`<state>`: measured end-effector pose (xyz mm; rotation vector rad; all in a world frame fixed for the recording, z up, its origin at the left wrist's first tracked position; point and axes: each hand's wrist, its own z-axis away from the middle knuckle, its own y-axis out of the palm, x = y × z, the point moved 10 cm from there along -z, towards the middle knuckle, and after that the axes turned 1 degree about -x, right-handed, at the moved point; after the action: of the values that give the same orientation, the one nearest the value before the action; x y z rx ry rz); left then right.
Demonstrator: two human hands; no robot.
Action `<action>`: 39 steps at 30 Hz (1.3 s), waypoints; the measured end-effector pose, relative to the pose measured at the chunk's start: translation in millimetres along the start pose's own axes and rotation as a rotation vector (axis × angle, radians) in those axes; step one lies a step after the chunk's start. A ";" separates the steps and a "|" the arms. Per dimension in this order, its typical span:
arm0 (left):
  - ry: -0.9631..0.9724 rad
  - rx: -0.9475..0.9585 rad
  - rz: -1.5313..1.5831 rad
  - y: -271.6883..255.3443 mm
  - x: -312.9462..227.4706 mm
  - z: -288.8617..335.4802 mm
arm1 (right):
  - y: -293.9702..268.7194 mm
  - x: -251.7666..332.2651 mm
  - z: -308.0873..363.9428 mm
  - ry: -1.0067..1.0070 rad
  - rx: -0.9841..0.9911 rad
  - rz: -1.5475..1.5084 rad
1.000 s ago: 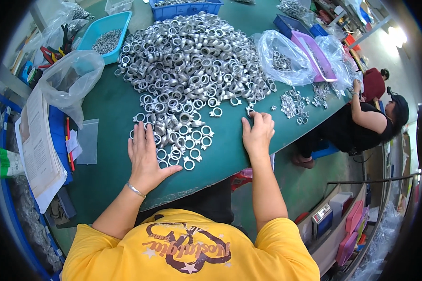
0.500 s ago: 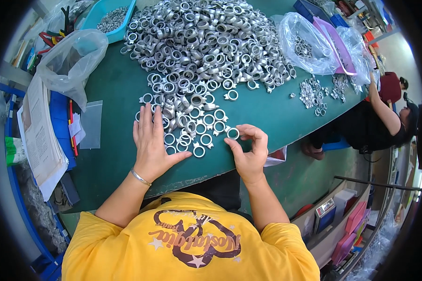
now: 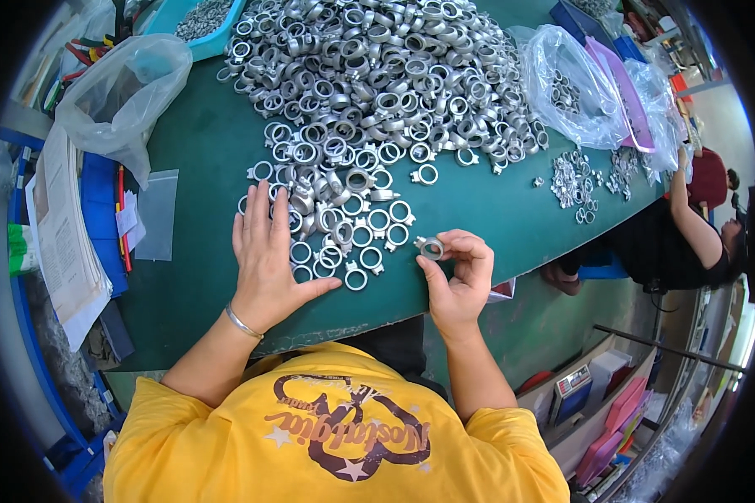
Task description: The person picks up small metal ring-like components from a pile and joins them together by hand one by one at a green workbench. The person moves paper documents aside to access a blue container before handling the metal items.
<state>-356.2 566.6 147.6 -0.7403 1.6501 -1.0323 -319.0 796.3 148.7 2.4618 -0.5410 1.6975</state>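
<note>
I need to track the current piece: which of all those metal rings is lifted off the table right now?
The ring pinched in the right hand's fingertips, at the table's near edge. All the others lie on the green table, some under the flat left hand.

A small silver metal ring (image 3: 431, 247), pinched upright above the table edge.

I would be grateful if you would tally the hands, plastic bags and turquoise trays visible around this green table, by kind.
The person's own hands: 2, the left hand flat on the metal rings, the right hand pinching one ring.
Clear plastic bags: 3.
Turquoise trays: 1.
Total: 6.
</note>
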 end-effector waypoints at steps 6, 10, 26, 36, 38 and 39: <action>-0.015 0.009 -0.016 -1.2 -1.3 -2.1 | -2.0 -19.9 4.8 0.172 0.025 -0.139; -0.020 0.006 -0.030 -0.4 1.4 -1.2 | -1.5 -18.8 4.6 0.183 0.033 -0.198; -0.001 -0.063 0.204 -10.3 10.3 4.6 | 30.2 39.9 15.5 -0.289 0.226 0.469; 0.026 -0.069 0.221 -10.3 14.9 7.0 | 19.6 29.7 26.5 -0.037 0.098 0.713; 0.029 -0.060 0.222 -10.3 14.5 7.9 | 20.4 23.7 29.8 -0.010 0.078 0.682; 0.031 -0.058 0.222 -10.4 14.6 8.6 | 21.2 23.2 30.4 -0.011 0.076 0.682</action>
<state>-352.5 547.2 149.6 -0.5663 1.7514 -0.8450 -292.1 762.6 156.2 2.4987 -1.4751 1.9242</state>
